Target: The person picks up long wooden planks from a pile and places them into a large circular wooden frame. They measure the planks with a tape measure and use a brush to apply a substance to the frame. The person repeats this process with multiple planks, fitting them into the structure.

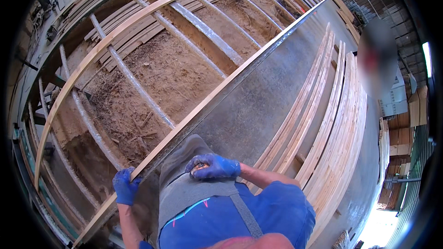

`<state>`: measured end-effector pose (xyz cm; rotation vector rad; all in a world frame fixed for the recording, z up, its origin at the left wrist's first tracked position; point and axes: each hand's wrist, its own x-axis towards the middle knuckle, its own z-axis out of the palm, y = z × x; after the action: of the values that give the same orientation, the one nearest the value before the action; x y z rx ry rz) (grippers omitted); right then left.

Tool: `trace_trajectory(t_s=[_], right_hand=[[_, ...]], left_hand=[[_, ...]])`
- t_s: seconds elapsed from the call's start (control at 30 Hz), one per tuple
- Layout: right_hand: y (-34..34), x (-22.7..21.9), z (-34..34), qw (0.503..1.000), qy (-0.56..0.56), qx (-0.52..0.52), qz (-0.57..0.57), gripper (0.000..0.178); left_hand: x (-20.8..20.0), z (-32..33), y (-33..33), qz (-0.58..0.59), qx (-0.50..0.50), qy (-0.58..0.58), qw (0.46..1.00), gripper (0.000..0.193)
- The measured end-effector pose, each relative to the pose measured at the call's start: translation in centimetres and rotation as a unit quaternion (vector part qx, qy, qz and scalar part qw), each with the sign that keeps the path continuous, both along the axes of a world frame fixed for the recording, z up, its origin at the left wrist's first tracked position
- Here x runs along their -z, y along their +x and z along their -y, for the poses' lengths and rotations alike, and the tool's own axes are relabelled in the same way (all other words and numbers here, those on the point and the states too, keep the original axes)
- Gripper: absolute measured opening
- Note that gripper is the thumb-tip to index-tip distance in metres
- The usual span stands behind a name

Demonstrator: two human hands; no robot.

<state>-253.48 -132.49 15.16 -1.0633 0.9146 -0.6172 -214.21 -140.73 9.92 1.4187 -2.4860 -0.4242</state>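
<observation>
While the left hand (126, 187) grips the long board (162, 148) near left, the right hand (215, 166) curls (contents unclear); work seems underway, remainder unclear

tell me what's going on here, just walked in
A person in a grey apron is at a long board lying along the near edge of a frame of metal bars. The blue-gloved left hand grips the board near its close end. The blue-gloved right hand is curled in front of the apron; whether it holds anything is unclear. More boards lie in rows to the right.
</observation>
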Motion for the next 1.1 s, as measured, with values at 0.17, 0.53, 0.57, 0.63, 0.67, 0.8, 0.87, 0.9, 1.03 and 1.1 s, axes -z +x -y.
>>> trace_trajectory(t_s=[0.17,0.53,0.57,0.63,0.67,0.8,0.87,0.9,1.03,1.1], right_hand=[[-1.8,1.1,-0.1,0.983,0.147,0.094,-0.048,0.036],[7.8,-0.4,5.7,0.992,0.029,0.109,-0.055,0.038],[9.3,-0.4,6.1,0.992,0.013,0.108,-0.056,0.038],[11.9,-0.5,6.3,0.992,-0.015,0.101,-0.068,0.037],[13.3,-1.6,6.1,0.994,-0.006,0.092,-0.054,0.039],[18.9,-2.9,5.4,0.994,0.045,0.052,-0.082,0.035],[20.3,-0.9,4.8,0.99,-0.038,0.016,-0.133,0.035],[21.9,-1.0,4.4,0.993,0.026,0.018,-0.116,0.037],[26.3,-2.8,4.5,0.987,0.115,-0.033,-0.108,0.041],[26.5,-3.2,4.0,0.983,0.083,-0.063,-0.151,0.039]], left_hand=[[0.8,-1.0,0.5,0.016,-0.03,0.005,0.999,0.037],[-0.1,-2.0,2.4,0.06,-0.063,0.062,0.994,0.047],[-0.6,-2.0,2.7,0.069,-0.062,0.066,0.993,0.047],[-0.4,-2.5,3.2,-0.058,-0.06,0.042,0.996,0.052],[-0.2,-2.7,3.7,-0.148,-0.061,0.014,0.987,0.053],[-12.9,-1.0,5.6,-0.374,-0.005,-0.054,0.926,0.051],[-20.0,-1.0,5.6,-0.359,0.09,-0.01,0.929,0.047],[-22.5,-1.6,5.5,-0.349,0.132,-0.044,0.927,0.043],[-23.0,-5.7,4.0,-0.376,0.133,-0.073,0.914,0.051],[-21.9,-5.5,5.3,-0.378,0.164,-0.02,0.911,0.052]])
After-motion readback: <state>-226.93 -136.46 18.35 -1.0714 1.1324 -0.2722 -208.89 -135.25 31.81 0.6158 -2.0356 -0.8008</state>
